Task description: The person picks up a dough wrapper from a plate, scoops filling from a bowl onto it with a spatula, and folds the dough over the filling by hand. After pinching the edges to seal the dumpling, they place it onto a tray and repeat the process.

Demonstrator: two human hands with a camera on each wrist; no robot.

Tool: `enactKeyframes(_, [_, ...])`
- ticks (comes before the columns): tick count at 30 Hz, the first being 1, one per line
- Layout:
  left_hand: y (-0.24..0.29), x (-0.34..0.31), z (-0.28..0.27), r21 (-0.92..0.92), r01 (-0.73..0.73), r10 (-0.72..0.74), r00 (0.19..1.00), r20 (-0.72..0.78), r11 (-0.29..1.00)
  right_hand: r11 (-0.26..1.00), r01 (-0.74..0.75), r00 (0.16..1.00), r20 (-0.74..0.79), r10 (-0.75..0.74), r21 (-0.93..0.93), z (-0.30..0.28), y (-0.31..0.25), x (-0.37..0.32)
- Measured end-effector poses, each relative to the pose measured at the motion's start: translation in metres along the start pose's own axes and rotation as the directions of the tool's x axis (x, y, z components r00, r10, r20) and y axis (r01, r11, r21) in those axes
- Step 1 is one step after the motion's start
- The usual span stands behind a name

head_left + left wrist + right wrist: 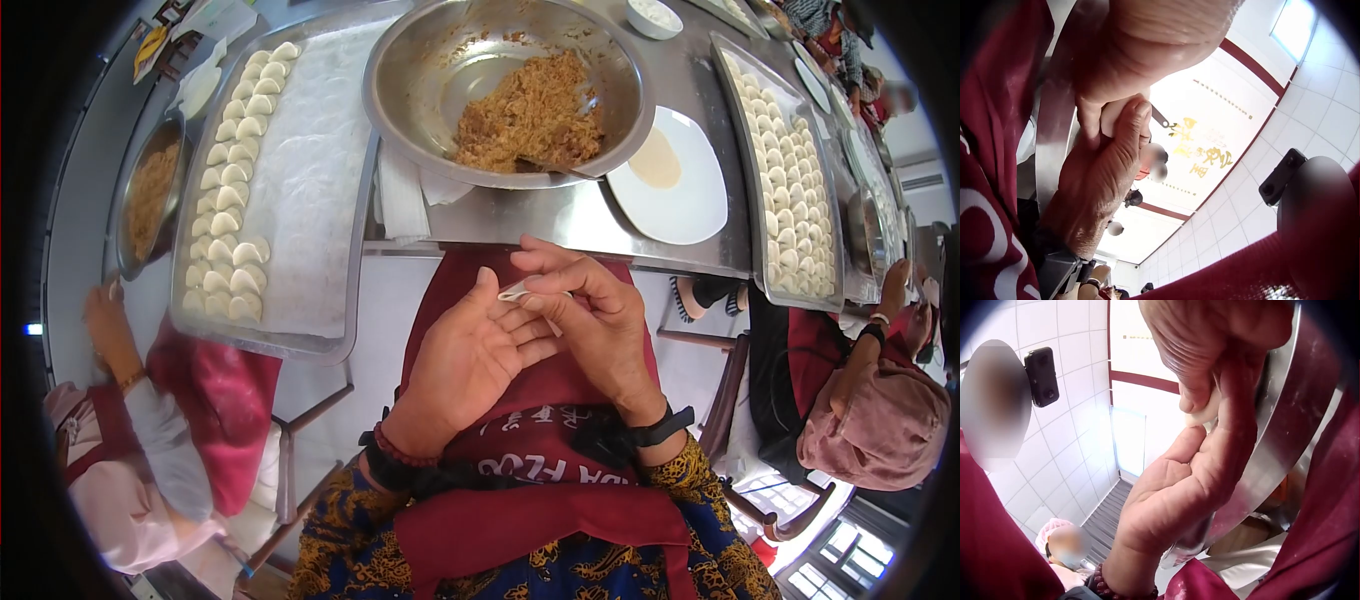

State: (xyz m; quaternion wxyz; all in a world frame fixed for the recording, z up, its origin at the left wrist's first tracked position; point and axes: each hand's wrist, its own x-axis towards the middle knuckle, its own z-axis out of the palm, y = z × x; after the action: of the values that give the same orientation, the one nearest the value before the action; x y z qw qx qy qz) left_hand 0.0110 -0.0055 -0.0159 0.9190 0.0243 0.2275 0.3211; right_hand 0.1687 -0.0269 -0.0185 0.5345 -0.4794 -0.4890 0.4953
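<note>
Head view: the left grip (475, 355) lies palm up with its fingers nearly straight, so it is open, with the thumb tip up beside the dumpling wrapper (516, 291); the right grip (595, 320) curls over from the right and pinches that wrapper between thumb and fingers; the wrapper is off the worktop (560, 215), held over the red apron (450, 275) just short of the worktop's near edge; at the middle of that edge stands a steel bowl (420, 60) of brown filling (530, 110), with a white plate (690, 200) to its right; a long tray (310, 180) along the left end carries rows of folded dumplings (235, 180).

Left wrist view: the left grip (1147, 37) fills the top; the right grip (1094, 181) rises from below, its fingers closed on the pale wrapper (1113, 119).

Right wrist view: the right grip (1210, 337) nips the wrapper (1200, 415) from above; the left grip (1179, 487), a bead bracelet (1107, 587) at its wrist, reaches up with a straight finger touching the dough.
</note>
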Motion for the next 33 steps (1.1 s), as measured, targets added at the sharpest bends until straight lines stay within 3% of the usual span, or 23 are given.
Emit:
enactKeyframes(2, [-0.002,0.001,0.000,0.044,-0.024,0.023,1.000,0.014,0.999,1.000,-0.006,1.000,-0.025,0.007,0.023,-0.001,0.000,0.000])
enactKeyframes(7, [-0.004,0.000,0.002,0.121,-0.098,0.099,0.995,-0.005,0.988,0.983,0.100,0.992,0.089,-0.087,-0.152,-0.005,0.001,0.002])
enactKeyframes(11, [-0.001,-0.001,0.001,0.166,-0.116,0.119,0.993,-0.006,0.979,0.977,0.132,0.986,0.119,-0.113,-0.168,-0.006,0.004,0.001])
enactKeyframes(14, [-0.001,-0.002,-0.002,0.192,-0.113,0.119,0.993,-0.019,0.975,0.983,0.115,0.989,0.107,-0.099,-0.147,-0.003,0.000,0.000])
enactKeyframes(16, [0.002,-0.004,0.003,0.239,-0.098,0.105,0.994,-0.021,0.966,0.979,-0.155,0.988,0.027,0.153,0.129,0.003,-0.012,0.000])
enactKeyframes(20, [0.002,-0.006,0.000,0.313,-0.068,0.083,0.996,-0.033,0.947,0.996,-0.091,0.994,0.065,0.089,0.024,0.000,-0.007,-0.001])
enactKeyframes(23, [0.001,-0.005,-0.001,0.247,-0.059,0.070,0.997,-0.034,0.967,0.992,-0.118,0.991,0.065,0.120,-0.038,0.000,-0.009,0.000])
enactKeyframes(25, [0.001,-0.003,0.001,0.199,-0.062,0.069,0.997,-0.026,0.978,0.991,0.069,0.986,0.159,-0.051,-0.111,-0.007,0.005,0.001])
enactKeyframes(26, [0.001,-0.003,0.002,0.152,-0.064,0.068,0.997,-0.020,0.986,0.991,0.070,0.986,0.159,-0.052,-0.112,-0.007,0.005,-0.001])
enactKeyframes(28, [0.002,-0.003,0.003,0.153,-0.048,0.053,0.998,-0.025,0.987,0.999,-0.050,0.993,0.107,0.051,-0.011,-0.004,0.002,-0.003])
enactKeyframes(33, [0.002,-0.003,-0.001,0.121,-0.028,0.027,1.000,0.007,0.992,0.994,-0.101,0.989,0.103,0.105,-0.051,-0.004,-0.007,-0.002])
